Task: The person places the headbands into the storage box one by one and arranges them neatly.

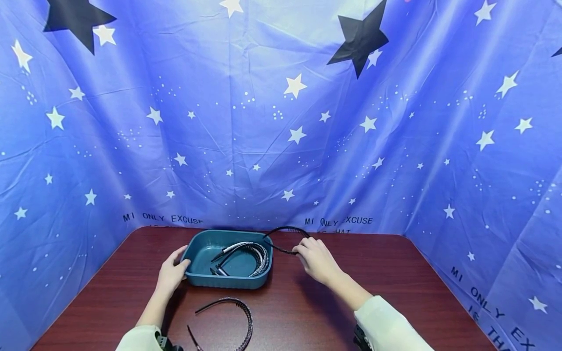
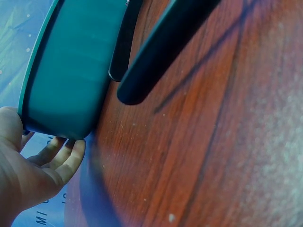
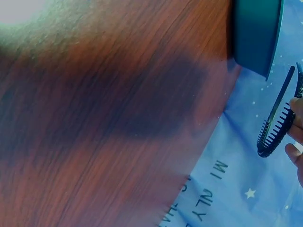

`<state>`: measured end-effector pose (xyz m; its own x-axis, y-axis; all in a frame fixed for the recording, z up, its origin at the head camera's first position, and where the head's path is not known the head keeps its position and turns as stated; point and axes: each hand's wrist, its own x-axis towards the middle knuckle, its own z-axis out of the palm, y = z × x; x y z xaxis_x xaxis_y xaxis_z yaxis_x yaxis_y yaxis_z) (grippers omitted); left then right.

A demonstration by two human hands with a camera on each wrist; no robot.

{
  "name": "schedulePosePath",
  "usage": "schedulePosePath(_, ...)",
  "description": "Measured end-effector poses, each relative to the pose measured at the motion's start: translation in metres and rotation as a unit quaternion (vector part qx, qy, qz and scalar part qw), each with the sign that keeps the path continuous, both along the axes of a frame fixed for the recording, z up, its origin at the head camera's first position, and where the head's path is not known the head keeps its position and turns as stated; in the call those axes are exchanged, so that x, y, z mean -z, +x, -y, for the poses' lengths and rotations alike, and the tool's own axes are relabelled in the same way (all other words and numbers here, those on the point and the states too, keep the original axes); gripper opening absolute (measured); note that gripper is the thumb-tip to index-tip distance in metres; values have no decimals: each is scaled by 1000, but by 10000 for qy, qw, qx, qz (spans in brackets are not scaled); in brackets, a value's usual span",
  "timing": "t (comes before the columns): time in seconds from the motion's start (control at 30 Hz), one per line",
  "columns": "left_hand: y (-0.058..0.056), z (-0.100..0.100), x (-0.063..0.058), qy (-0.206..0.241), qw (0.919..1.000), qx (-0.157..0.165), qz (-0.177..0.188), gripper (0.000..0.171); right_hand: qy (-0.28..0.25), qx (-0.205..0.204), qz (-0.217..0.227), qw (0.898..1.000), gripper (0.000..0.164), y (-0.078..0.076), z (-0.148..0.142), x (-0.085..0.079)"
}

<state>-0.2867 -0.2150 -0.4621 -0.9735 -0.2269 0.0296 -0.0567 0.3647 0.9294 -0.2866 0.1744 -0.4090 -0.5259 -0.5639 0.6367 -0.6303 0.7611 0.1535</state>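
Observation:
My left hand (image 1: 172, 273) grips the left end of a teal plastic basin (image 1: 228, 281), thumb at the rim and fingers against its outer wall in the left wrist view. Several headbands (image 1: 262, 258), black and silvery with inner teeth, lie nested in the basin's right half. In my right hand (image 1: 318, 259) is a black toothed headband (image 1: 287, 228), pinched by its side just right of the basin. Its open ends point left and overlap the basin's right rim in the head view. The right wrist view shows the teeth of this headband (image 3: 279, 130) beside my fingertips.
Another dark toothed headband (image 1: 250, 319) lies on the reddish-brown wooden table (image 1: 298, 312) in front of the basin, its ends facing left. A blue star-printed cloth (image 1: 263, 146) hangs behind the table and along both sides.

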Motion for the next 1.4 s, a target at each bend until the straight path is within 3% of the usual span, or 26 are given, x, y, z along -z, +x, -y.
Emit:
schedulePosePath(0.27, 1, 0, 0, 6, 10000, 18, -19, 50, 108, -180, -249, 9995, 12, 3, 14, -6)
schedulePosePath(0.73, 0, 0, 1, 14, 10000, -9, -17, 50, 357, -322, -305, 9984, 10, 6, 37, -14)
schedulePosePath(1.4, 0, -1, 2, 11, 10000, -18, -12, 49, 498, -588, -363, 9964, 12, 9, 71, -11)
